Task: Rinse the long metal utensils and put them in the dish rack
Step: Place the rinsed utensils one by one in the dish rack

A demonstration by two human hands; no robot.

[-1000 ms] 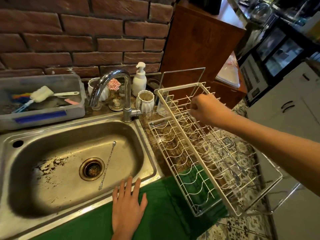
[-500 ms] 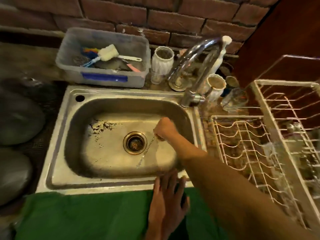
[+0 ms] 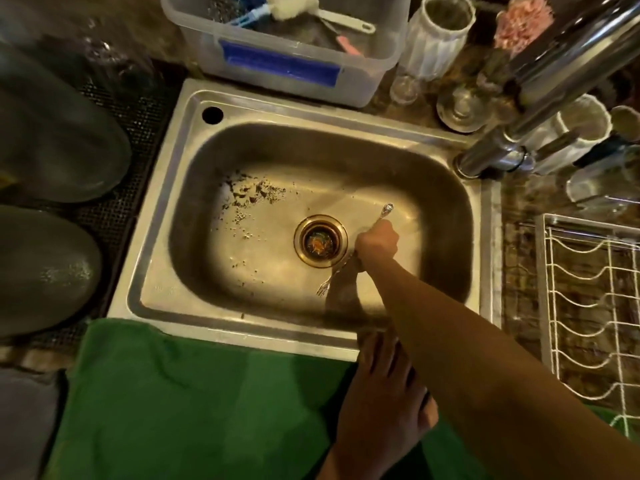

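A long thin metal utensil with a small forked tip lies slanted in the steel sink, just right of the drain. My right hand is down in the basin with its fingers closed around the utensil's middle; both ends stick out past the fist. My left hand rests flat, fingers apart, on the green towel at the sink's front edge, partly under my right forearm. The white wire dish rack stands at the right edge of the view.
The chrome faucet arches over the sink's right rear corner. A clear plastic tub with brushes, white cups and glasses line the back. Dark rounded lids sit on a mesh mat at the left. Crumbs lie on the basin floor.
My right hand left the dish rack, reached down into the sink and closed on the utensil. The view swung left and down over the basin. My left hand stayed on the towel.
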